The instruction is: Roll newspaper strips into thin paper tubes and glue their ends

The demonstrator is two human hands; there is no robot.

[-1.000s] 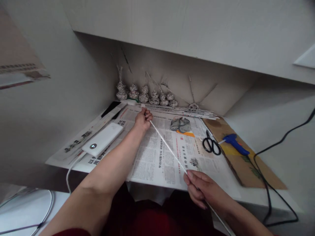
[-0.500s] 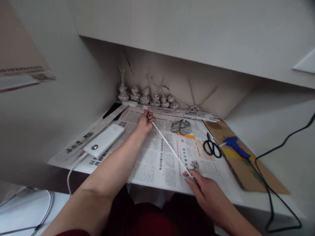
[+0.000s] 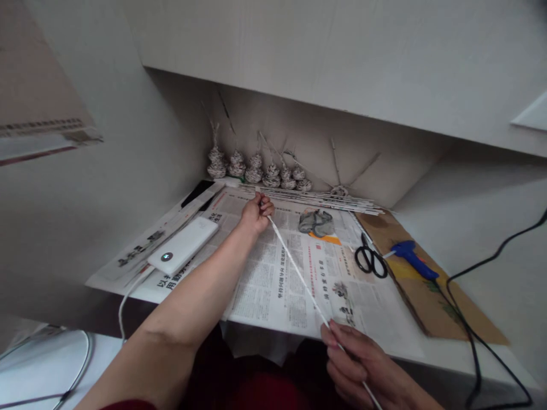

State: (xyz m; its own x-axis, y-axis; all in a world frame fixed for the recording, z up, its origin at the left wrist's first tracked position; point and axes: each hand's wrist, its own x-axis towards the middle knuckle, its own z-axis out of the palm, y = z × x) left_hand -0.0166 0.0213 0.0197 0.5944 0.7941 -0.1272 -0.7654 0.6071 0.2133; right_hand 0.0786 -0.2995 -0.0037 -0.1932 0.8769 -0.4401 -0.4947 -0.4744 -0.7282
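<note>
"How was the left hand (image 3: 257, 214) posed?"
"It reached forward, gripping a thin white stick (image 3: 294, 266)."
"And the right hand (image 3: 359, 360)?"
"It curled around the stick, which slanted over the white, newspaper-covered desk (image 3: 453, 350)."

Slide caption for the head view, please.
Left hand and right hand holding a white strip over newspaper, with scissors and a blue glue gun to the right.

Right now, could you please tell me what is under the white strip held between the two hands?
Printed newspaper lies beneath the white strip between the left hand and right hand. The print directly behind the strip and left hand is covered and cannot be seen.
</note>
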